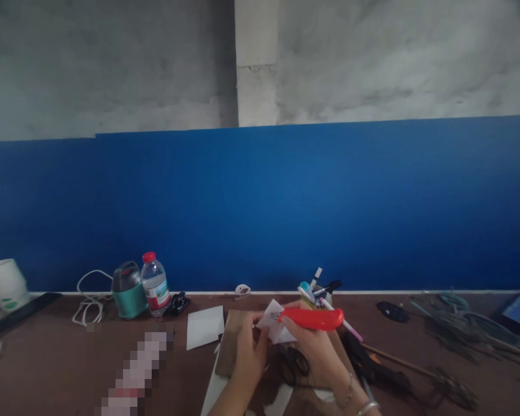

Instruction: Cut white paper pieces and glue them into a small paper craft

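Between the fingers of my left hand (252, 346) is a small piece of white paper (271, 318), tilted up above the work area. My right hand (309, 341) is closed around a red-handled tool (314, 318), whose small metal end meets the paper; its exact kind is hard to make out. Black-handled scissors (294, 365) lie just below my hands. Under them is a brown board or cardboard (231, 341), with white paper scraps (279, 400) nearer to me.
Behind my right hand stands a cup of pens and markers (315, 292). To the left are a white sheet (205, 327), a water bottle (156, 286), a teal container (130, 294) and a white cable (89, 306). A black glue gun-like tool (377, 370) and dried stems (455, 387) lie right.
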The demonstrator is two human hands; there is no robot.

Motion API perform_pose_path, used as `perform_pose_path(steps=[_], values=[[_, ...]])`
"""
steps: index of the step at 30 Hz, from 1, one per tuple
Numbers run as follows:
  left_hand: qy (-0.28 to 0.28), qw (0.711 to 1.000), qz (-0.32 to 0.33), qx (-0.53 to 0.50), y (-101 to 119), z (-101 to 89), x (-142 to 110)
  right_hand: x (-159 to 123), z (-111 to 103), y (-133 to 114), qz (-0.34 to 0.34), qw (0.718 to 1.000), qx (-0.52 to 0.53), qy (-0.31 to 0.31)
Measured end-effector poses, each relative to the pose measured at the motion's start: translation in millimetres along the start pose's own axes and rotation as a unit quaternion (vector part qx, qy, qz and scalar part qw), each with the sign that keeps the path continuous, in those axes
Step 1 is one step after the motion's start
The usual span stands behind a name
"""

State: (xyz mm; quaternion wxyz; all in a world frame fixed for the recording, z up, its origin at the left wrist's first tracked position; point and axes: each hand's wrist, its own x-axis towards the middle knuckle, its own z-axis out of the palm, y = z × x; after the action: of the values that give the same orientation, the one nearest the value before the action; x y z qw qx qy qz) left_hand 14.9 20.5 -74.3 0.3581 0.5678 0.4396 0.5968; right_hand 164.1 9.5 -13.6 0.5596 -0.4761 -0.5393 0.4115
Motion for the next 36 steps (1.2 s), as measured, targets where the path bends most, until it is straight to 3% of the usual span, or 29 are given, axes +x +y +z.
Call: perform_pose_path(steps=[12,20,30,36], values=[[0.024,0.997,-0.019,-0.07,0,5.6,-1,0,8,-2,-0.031,0.997,-0.023,0.065],[-0.007,0.999,-0.004,-0.04,-7,3.9,1,1,2,2,-0.02,0.997,-0.053,0.043],[0.012,0.999,-0.03,-0.034,-3,2.1,0,2,2,-7,-0.012,0.998,-0.014,0.067],[0.012,0.998,-0.032,-0.06,-6,2.7,1,3,0,-7,-0.006,0.999,-0.01,0.049]])
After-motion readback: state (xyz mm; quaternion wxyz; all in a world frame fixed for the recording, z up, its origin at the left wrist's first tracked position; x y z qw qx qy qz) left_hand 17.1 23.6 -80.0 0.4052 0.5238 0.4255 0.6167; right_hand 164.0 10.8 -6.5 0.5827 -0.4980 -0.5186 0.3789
